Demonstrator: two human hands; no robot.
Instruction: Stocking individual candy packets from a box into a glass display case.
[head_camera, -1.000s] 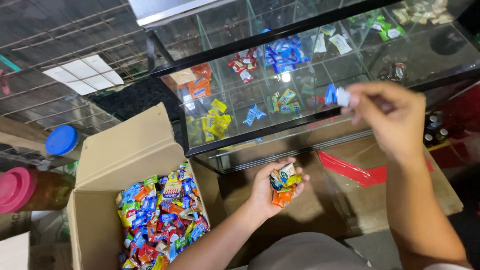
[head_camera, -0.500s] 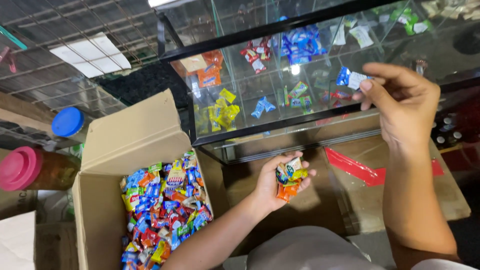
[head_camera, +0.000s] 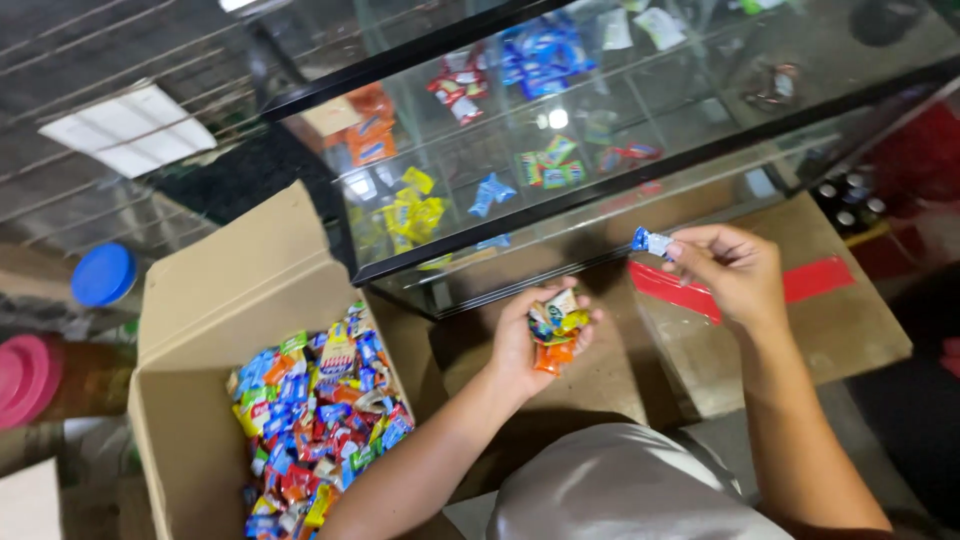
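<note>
My left hand (head_camera: 528, 345) is cupped palm up around a small bunch of wrapped candies (head_camera: 555, 325) in orange, yellow and green wrappers. My right hand (head_camera: 735, 275) pinches a single blue-and-white wrapped candy (head_camera: 651, 241) between thumb and fingers, just in front of the lower edge of a glass display case (head_camera: 700, 150). Inside the case, sorted piles of candies lie in compartments: blue ones (head_camera: 545, 55), red ones (head_camera: 458, 85), yellow ones (head_camera: 415, 212). An open cardboard box (head_camera: 195, 300) at my left holds several mixed bright candies (head_camera: 320, 410).
A blue lid (head_camera: 103, 274) and a pink lid (head_camera: 25, 378) top jars at the far left. A red strip of tape (head_camera: 818, 281) crosses the brown counter surface under my right hand. Dark bottle caps (head_camera: 848, 203) sit at the right behind the case.
My right hand has come down from the top of the glass case to its lower front edge, still pinching the blue candy. The left hand has kept its bunch of candies.
</note>
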